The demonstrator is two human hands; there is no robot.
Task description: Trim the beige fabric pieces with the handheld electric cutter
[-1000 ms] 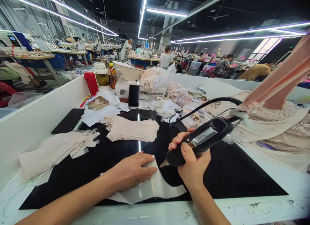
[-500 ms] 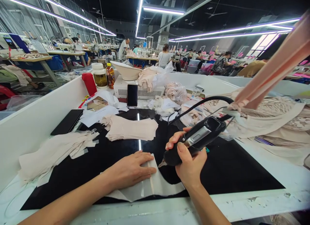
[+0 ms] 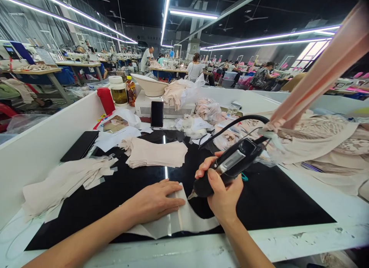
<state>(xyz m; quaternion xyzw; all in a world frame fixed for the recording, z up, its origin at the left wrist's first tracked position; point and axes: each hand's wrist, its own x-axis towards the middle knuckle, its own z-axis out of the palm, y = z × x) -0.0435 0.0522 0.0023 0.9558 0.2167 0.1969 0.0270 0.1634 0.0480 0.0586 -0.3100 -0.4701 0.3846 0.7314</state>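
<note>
My left hand (image 3: 157, 202) lies flat with its fingers spread on a pale fabric piece (image 3: 190, 218), pressing it on the black board (image 3: 273, 198). Wrapped round a black handheld tool (image 3: 227, 168) is my right hand (image 3: 223, 191); the tool's pointed metal tip is beside the fabric's upper edge, right of my left fingertips. A cord and a pink cloth strip (image 3: 314, 75) are attached at the tool's rear end. Beyond my left hand sits a stack of pale cut pieces (image 3: 157, 153).
More cut fabric (image 3: 69, 179) and a dark flat case (image 3: 80, 145) lie at the left. A phone (image 3: 157, 114) leans on a white box (image 3: 140, 106) at the back. Lace fabric (image 3: 325, 137) is heaped on the right. People work in the background.
The tool and my right hand have shifted slightly left and down, and the pink strip has moved left with them. My left hand stays in place on the fabric.
</note>
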